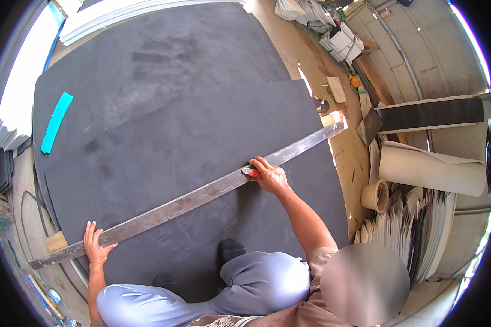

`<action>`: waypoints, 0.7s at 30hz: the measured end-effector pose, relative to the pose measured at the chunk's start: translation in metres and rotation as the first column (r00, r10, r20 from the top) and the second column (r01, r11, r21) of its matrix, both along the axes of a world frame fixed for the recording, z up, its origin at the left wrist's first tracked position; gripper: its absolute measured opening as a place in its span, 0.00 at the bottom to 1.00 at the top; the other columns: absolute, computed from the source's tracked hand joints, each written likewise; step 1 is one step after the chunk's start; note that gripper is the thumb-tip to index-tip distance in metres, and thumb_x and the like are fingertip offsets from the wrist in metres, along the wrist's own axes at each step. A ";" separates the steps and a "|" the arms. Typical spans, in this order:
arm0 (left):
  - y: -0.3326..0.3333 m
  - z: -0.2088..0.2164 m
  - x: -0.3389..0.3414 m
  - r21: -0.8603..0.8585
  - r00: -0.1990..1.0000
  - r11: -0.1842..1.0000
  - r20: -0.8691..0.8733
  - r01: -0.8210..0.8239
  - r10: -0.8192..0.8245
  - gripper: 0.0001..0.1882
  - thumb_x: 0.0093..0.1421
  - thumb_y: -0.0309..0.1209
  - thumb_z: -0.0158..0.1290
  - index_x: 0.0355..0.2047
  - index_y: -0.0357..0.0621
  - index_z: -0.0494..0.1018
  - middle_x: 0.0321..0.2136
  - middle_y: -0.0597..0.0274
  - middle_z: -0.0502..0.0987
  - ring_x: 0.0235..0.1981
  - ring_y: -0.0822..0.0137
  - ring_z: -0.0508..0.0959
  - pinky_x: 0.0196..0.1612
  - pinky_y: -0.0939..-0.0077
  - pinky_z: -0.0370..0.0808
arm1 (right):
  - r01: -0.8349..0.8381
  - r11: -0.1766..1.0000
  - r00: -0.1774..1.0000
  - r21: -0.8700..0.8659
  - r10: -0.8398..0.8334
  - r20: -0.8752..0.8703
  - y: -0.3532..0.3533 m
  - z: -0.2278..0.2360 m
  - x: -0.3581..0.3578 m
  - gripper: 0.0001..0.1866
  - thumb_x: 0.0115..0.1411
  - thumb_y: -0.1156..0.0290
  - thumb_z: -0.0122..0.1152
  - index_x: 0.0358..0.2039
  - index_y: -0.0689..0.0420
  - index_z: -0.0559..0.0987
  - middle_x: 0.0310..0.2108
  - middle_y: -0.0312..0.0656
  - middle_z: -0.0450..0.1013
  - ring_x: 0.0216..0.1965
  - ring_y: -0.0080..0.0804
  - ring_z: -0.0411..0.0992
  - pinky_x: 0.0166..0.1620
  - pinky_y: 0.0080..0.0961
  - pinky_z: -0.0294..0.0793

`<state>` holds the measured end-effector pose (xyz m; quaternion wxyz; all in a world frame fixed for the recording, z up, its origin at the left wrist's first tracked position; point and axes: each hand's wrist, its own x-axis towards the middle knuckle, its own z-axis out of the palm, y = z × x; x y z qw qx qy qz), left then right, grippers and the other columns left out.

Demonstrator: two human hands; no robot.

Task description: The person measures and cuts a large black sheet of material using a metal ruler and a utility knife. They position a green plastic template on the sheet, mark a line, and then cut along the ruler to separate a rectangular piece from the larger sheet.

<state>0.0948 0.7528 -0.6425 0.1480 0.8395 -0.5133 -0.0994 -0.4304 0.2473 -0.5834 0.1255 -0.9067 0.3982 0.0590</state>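
A long metal straightedge [174, 209] lies slantwise across a large dark grey sheet [202, 131], its two ends reaching past the sheet's sides. Near its left end, my left hand [96, 244] rests with fingers spread and thumb apart, pressing on the bar. Farther right, my right hand [269, 175] is closed around a red utility knife [251, 172], right at the bar. The knife's tip is too small to make out clearly. My legs are bent on the near part of the sheet.
Wooden blocks [55, 241] sit by the bar's ends. A turquoise strip [57, 123] lies on the sheet's left side. White sheets [120, 22] are stacked at the far edge. To the right are a pale roll [431, 169], a tape-like roll [375, 196] and upright sheets [409, 229].
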 end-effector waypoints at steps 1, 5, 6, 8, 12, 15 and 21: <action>0.000 0.000 0.001 0.002 1.000 1.000 -0.003 -0.002 0.002 0.41 0.28 0.48 0.78 0.43 0.40 0.79 0.67 0.50 0.71 0.72 0.43 0.64 0.69 0.46 0.65 | 0.001 1.000 1.000 0.004 -0.001 0.001 0.000 0.000 0.000 0.33 0.58 0.59 0.73 0.63 0.43 0.72 0.63 0.32 0.71 0.45 0.42 0.83 0.47 0.41 0.84; 0.000 0.003 0.001 0.004 1.000 1.000 -0.010 -0.006 0.006 0.41 0.29 0.48 0.78 0.43 0.40 0.79 0.67 0.50 0.71 0.71 0.42 0.65 0.70 0.46 0.65 | -0.001 1.000 1.000 0.009 0.002 -0.006 0.002 0.001 0.000 0.33 0.58 0.59 0.73 0.63 0.43 0.72 0.63 0.33 0.71 0.46 0.41 0.83 0.47 0.41 0.84; -0.001 0.003 0.000 0.006 1.000 1.000 -0.011 -0.006 0.006 0.41 0.29 0.48 0.78 0.43 0.40 0.79 0.67 0.50 0.71 0.71 0.42 0.65 0.70 0.46 0.65 | -0.014 1.000 1.000 -0.001 0.014 -0.003 0.001 -0.002 -0.001 0.33 0.58 0.58 0.73 0.63 0.43 0.72 0.63 0.33 0.71 0.46 0.41 0.83 0.47 0.41 0.84; 0.000 0.003 0.001 0.013 1.000 1.000 -0.007 0.002 -0.002 0.41 0.30 0.49 0.77 0.43 0.40 0.78 0.67 0.49 0.71 0.71 0.42 0.65 0.69 0.45 0.65 | -0.036 0.999 0.999 -0.023 0.037 0.005 -0.002 -0.006 -0.003 0.33 0.59 0.57 0.73 0.63 0.43 0.72 0.63 0.33 0.71 0.46 0.40 0.83 0.47 0.42 0.84; 0.004 0.000 0.003 0.032 1.000 0.999 -0.004 0.016 -0.016 0.42 0.32 0.52 0.77 0.45 0.41 0.77 0.68 0.49 0.70 0.72 0.41 0.64 0.69 0.44 0.65 | -0.036 0.999 0.999 0.013 0.036 -0.010 -0.003 0.000 -0.002 0.33 0.58 0.56 0.73 0.63 0.43 0.72 0.63 0.32 0.71 0.46 0.41 0.83 0.47 0.42 0.83; -0.006 0.003 -0.003 0.002 1.000 1.000 -0.017 0.010 -0.010 0.40 0.30 0.48 0.78 0.43 0.40 0.78 0.67 0.49 0.71 0.71 0.42 0.65 0.69 0.45 0.65 | -0.021 1.000 0.999 0.016 0.022 -0.028 -0.006 0.002 -0.006 0.34 0.58 0.55 0.73 0.63 0.43 0.72 0.63 0.30 0.71 0.46 0.41 0.83 0.47 0.42 0.83; -0.015 0.018 -0.008 -0.031 0.999 1.000 -0.052 -0.001 -0.001 0.40 0.28 0.41 0.79 0.44 0.42 0.79 0.66 0.51 0.73 0.70 0.43 0.67 0.70 0.47 0.67 | 0.022 0.998 0.998 0.057 -0.018 -0.061 -0.017 0.005 0.002 0.31 0.60 0.55 0.72 0.63 0.41 0.73 0.65 0.30 0.71 0.53 0.42 0.80 0.53 0.40 0.82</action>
